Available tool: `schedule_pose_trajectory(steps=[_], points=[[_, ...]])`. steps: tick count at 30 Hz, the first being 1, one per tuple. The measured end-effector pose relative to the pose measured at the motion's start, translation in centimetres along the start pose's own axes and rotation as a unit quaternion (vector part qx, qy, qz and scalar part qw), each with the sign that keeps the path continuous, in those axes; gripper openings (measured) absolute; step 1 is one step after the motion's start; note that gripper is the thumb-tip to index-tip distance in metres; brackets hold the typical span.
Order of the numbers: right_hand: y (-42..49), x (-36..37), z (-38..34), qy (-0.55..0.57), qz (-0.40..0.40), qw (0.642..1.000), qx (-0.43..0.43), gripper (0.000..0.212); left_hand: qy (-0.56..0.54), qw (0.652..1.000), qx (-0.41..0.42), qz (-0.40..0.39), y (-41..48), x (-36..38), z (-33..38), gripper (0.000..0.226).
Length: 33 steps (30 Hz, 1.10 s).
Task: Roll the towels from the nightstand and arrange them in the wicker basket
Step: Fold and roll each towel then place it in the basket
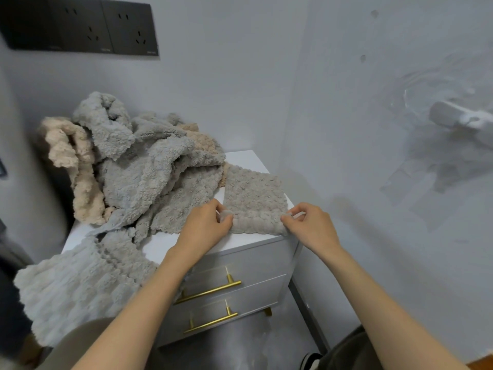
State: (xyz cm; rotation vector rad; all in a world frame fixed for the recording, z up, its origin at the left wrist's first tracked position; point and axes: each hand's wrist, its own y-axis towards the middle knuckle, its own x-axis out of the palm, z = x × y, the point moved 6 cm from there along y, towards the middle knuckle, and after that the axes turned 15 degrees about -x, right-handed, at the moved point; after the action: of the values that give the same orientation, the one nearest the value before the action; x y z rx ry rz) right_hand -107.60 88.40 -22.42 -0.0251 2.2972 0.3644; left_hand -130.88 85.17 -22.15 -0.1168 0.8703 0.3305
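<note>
A small beige-grey fluffy towel lies flat on the right part of the white nightstand, its near edge turned over into a short roll. My left hand pinches the roll's left end. My right hand pinches its right end at the nightstand's front corner. A heap of grey-blue towels fills the left of the top, with a peach towel behind it. Another grey towel hangs over the front left edge. No wicker basket is in view.
The nightstand stands in a corner between two pale walls and has two drawers with gold bar handles. Black wall sockets sit above the heap. A white object juts from the right wall. My knees and a shoe are below.
</note>
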Motion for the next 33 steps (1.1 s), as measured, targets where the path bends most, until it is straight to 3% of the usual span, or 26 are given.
schedule_pose_trajectory(steps=[4,9,11,14,19,29,33], points=[[-0.3,0.2,-1.3,-0.11,0.028,0.992,-0.058,0.013,0.054,0.996,0.035,0.062,-0.4,-0.1,0.4,0.009],[-1.2,1.1,-4.8,-0.207,0.114,0.926,-0.293,0.031,0.057,0.97,0.204,0.12,-1.9,0.4,2.2,0.018],[-1.8,2.0,-5.8,-0.212,0.097,0.901,-0.366,0.031,0.065,0.958,0.252,0.117,-2.5,0.8,2.9,0.015],[-2.7,3.1,-6.7,-0.238,0.072,0.874,-0.418,0.023,0.073,0.957,0.262,0.098,-3.2,1.1,3.3,0.034],[-3.0,3.9,-5.4,-0.24,0.028,0.878,-0.412,0.045,0.084,0.96,0.255,0.078,-3.1,1.4,2.3,0.023],[-2.1,1.7,-3.3,-0.169,-0.071,0.934,-0.308,0.045,0.061,0.983,0.17,-0.014,-1.7,0.4,0.5,0.04],[-1.8,1.5,-2.8,-0.152,-0.089,0.938,-0.299,0.049,0.042,0.988,0.141,-0.048,-0.8,0.0,0.1,0.043]])
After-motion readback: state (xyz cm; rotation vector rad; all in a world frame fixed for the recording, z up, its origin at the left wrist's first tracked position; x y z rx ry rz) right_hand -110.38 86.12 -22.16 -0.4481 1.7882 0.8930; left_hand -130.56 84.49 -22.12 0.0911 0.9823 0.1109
